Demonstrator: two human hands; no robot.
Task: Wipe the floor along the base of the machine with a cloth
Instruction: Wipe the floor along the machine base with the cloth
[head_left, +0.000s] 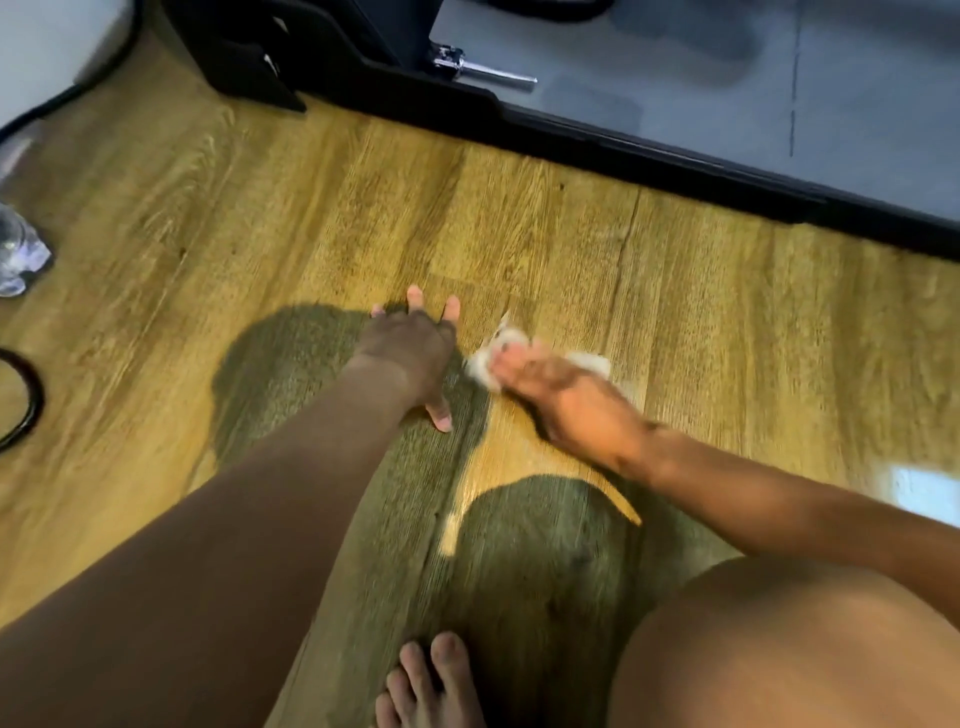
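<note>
Down at the bottom, a bare foot (426, 680) and a bent knee (779, 639): the person is crouched low over the floor (519, 208), smooth wood-grain planks with a faint sheen. The left hand (410, 353) is flat on the boards, fingers spread and straight, gripping nothing, apparently a brace. Just beside it, the right hand (561, 395) grips the cloth (488, 358), a small white wad bunched under the fingers and pressed to the floor, tufts poking out either side. It looks soft, light and limp, so it should crumple rather than push. Best held as a ball under the palm, or it will likely slide out on that slick surface. The cloth sits well short of the machine base (649, 150), a hard black moulded edge running diagonally, with a grey matte deck (727, 78) behind and a shiny metal pin (483, 70).
</note>
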